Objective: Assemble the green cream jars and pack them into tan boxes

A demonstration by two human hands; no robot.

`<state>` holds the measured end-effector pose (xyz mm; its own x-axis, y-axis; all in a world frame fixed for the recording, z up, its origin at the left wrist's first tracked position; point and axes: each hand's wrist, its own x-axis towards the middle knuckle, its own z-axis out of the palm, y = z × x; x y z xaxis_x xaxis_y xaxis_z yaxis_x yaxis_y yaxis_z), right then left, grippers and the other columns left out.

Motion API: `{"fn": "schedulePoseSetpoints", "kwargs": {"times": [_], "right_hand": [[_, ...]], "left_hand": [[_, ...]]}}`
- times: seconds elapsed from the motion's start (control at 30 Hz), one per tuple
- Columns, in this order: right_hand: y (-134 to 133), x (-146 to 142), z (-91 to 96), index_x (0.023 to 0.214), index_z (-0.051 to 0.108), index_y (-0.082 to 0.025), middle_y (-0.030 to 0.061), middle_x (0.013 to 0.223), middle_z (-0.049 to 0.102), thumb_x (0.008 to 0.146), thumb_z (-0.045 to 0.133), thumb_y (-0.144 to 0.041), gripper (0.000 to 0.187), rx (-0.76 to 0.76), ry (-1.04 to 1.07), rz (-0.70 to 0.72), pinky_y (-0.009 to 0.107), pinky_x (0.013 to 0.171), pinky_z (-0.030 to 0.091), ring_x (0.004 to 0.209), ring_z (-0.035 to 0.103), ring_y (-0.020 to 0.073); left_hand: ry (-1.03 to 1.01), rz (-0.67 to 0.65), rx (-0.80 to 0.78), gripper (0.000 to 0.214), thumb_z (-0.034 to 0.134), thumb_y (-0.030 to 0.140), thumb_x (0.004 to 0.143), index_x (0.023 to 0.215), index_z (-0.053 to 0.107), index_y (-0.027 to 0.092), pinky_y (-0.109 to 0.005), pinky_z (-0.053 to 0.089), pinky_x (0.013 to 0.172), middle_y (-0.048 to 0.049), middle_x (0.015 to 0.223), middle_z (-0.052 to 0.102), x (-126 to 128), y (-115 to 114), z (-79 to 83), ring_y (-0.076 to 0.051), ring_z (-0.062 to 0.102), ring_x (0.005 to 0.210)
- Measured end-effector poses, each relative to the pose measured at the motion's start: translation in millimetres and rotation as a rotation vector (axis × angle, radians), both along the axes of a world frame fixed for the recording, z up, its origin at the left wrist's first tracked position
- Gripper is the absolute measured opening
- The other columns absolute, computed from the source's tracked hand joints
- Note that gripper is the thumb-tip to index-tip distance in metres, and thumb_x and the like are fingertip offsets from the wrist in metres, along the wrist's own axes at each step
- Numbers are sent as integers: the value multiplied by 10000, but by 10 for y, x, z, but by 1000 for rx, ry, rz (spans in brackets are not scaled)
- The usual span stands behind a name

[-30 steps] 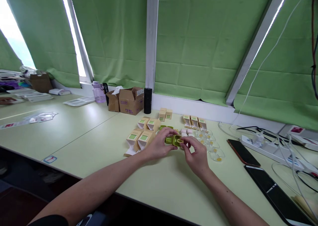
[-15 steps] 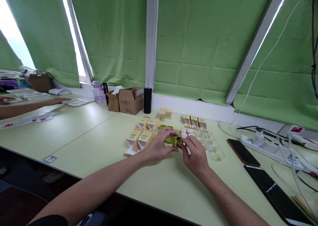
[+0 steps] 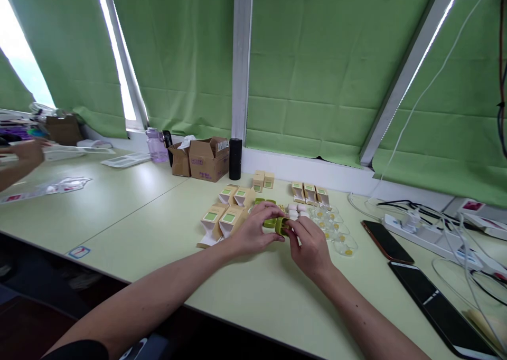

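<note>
A small olive-green plastic case (image 3: 281,226) with an open hollow side is up in front of me, over the table. My left hand (image 3: 257,229) grips it from the left between thumb and fingers. From the right, my right hand (image 3: 311,244) is closed with its fingertips at the case's open side; any small part between them is hidden. Behind my hands lie more green plastic pieces (image 3: 271,201), partly covered. White round-edged pieces (image 3: 293,208) and clear plastic pieces with yellow centres (image 3: 345,245) lie to the right. Several open cardboard boxes (image 3: 231,218) with green labels stand left of my hand.
Brown cartons (image 3: 209,159), a black cylinder (image 3: 235,159) and a purple bottle (image 3: 157,145) line the back. Two phones (image 3: 388,241), a white power strip (image 3: 431,238) and cables occupy the right. Another person's hand (image 3: 29,154) is at far left near white trays (image 3: 125,160).
My hands and the green case stay in nearly the same place. At far left, the other person's hand has moved left, away from the white tray, and a tray there has shifted.
</note>
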<state>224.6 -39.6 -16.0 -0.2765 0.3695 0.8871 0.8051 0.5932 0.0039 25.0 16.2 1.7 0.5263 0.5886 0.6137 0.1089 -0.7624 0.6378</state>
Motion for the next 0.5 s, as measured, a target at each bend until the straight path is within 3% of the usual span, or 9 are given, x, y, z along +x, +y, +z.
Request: {"fn": "schedulePoseSetpoints", "kwargs": {"times": [0.5], "right_hand": [[42,7,-32,1014,687,-193,38,786,629,1049,547,-123,160,14,-12,48,312,640,429,714,554,194]], "left_hand": [[-2,-49,24,526,937,238,785,1261,713,263,-495,591,1086,-116,1300,616,-22,36,-50,-319,572,1345]]}}
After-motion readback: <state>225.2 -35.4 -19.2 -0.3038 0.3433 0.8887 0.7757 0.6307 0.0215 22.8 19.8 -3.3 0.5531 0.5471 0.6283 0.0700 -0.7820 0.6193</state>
